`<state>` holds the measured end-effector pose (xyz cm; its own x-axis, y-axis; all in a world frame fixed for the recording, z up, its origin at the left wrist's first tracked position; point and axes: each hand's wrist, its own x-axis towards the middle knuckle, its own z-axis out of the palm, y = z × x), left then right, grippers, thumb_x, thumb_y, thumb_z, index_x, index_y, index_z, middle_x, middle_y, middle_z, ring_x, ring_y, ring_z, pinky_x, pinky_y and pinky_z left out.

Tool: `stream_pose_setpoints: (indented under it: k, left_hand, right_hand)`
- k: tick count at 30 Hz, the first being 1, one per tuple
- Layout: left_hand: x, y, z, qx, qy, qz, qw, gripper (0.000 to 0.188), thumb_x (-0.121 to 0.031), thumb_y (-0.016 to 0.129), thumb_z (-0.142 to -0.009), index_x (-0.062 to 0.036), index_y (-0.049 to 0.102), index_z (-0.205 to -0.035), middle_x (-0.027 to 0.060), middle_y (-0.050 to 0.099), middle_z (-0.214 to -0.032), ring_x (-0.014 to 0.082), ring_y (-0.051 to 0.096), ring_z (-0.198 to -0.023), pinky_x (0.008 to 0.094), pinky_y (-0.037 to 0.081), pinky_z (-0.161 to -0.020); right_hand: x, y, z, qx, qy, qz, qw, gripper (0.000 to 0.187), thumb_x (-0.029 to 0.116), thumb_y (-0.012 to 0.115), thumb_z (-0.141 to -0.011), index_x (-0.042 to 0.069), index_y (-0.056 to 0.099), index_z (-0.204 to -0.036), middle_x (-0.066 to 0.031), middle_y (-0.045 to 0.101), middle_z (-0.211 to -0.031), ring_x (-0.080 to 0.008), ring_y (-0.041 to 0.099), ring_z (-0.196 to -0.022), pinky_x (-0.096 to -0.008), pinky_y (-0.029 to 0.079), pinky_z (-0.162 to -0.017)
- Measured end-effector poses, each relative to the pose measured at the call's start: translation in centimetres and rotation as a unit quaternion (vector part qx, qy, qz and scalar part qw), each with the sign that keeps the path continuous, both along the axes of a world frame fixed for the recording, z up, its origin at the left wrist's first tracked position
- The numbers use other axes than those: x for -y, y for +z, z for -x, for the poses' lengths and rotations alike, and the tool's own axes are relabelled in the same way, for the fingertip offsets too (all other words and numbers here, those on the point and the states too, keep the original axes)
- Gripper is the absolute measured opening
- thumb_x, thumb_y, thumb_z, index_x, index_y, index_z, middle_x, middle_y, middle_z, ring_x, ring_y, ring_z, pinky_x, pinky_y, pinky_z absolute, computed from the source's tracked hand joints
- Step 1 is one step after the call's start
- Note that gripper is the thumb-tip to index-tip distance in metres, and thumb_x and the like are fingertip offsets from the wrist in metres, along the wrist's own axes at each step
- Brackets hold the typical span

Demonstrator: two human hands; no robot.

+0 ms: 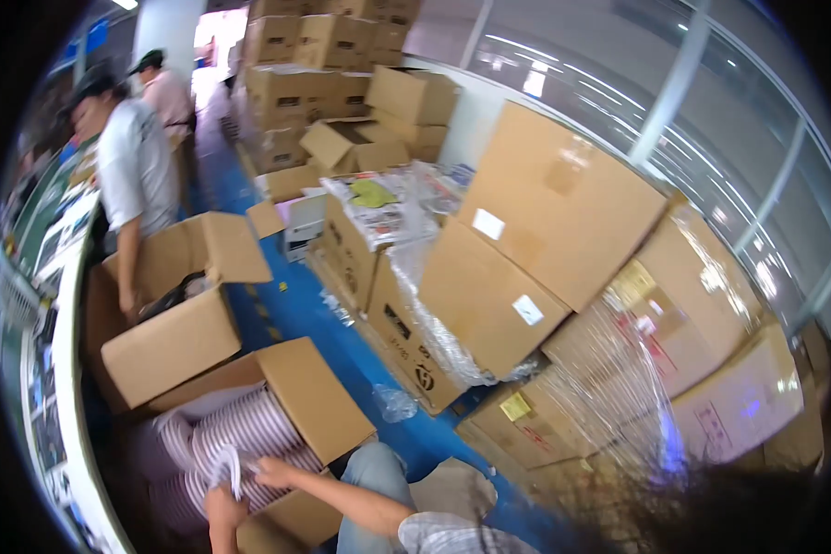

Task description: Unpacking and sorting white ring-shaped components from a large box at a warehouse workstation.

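My left hand [224,508] is closed round the lower end of a white curved band [234,462], which bends up in a loop. Just to its right, my right hand [273,473] has its fingers pinched at the band's side; the fingertips are small and partly hidden. Both hands are over an open cardboard box [316,397] whose flaps are folded out. Inside lie long cylinders with pink-white and dark stripes [240,427], like stacks of rings packed on their sides. Pale wrapping [203,403] shows along the box's far side.
Another open box [171,355] stands beyond, where a person [138,166] reaches inside. A long workbench [69,369] runs along the left. Stacked cartons [517,249], some wrapped in clear film, line the right. Crumpled plastic [394,403] lies on the blue floor [328,355].
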<state>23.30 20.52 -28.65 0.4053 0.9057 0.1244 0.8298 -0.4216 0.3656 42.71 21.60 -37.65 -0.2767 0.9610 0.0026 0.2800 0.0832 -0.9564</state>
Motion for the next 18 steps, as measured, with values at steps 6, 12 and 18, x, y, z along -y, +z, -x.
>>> stream_pose_setpoints:
  k: [6,12,18]
  left_hand:
    - [0.2,1.6,-2.5,0.211,0.201,-0.049,0.955,0.021,-0.009,0.066,-0.067,0.0030,0.060,-0.083,0.0159,0.059,-0.063,0.0253,0.059,-0.058,0.0361,0.045,-0.057]
    - [-1.1,-13.3,5.2,0.676,0.280,0.202,0.651,0.031,-0.019,0.063,-0.085,0.0037,0.055,-0.103,0.0060,0.060,-0.083,0.0186,0.058,-0.070,0.0321,0.047,-0.065]
    - [0.7,-13.0,2.5,0.767,0.188,0.317,0.526,0.062,-0.046,0.051,-0.092,-0.0019,0.040,-0.134,0.0096,0.053,-0.128,0.0269,0.050,-0.119,0.0382,0.042,-0.098]
  right_hand:
    - [-0.7,-3.1,-1.9,-0.108,-0.124,0.037,0.986,0.021,0.021,0.059,-0.086,0.003,0.062,-0.096,-0.0045,0.063,-0.079,-0.0117,0.058,-0.073,-0.0274,0.047,-0.068]
    - [-0.4,1.5,-0.4,-0.414,-0.021,0.080,0.907,0.051,0.030,0.030,-0.100,-0.001,0.035,-0.140,-0.0096,0.033,-0.146,-0.0164,0.029,-0.134,-0.0301,0.018,-0.111]
    - [0.9,-2.3,0.3,-0.338,-0.016,0.240,0.910,0.052,0.036,0.039,-0.099,-0.007,0.049,-0.126,-0.0103,0.058,-0.122,-0.0160,0.055,-0.110,-0.0286,0.039,-0.099]
